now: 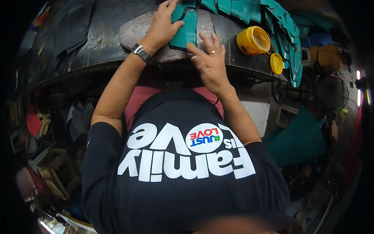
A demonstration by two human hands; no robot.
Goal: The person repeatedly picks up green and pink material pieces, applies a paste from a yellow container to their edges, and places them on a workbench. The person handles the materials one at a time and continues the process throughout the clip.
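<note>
A green piece of leather-like sheet (186,31) with a dark strip near its top lies on a flat, brownish-grey stone slab (134,33). My left hand (163,24), with a metal watch at the wrist, grips the left side of the piece, its thumb lying on the green face. My right hand (210,64), wearing a ring, has its fingers spread at the near right corner of the piece. The index fingertip seems to touch that corner; the hand holds nothing.
Right of the slab a yellow tub (247,43) of pale paste stands open, its yellow lid (276,63) beside it. Overlapping green pieces (286,27) line the table's far right. Black sheets (76,25) lie on the left. A fan (331,91) stands beyond the right edge.
</note>
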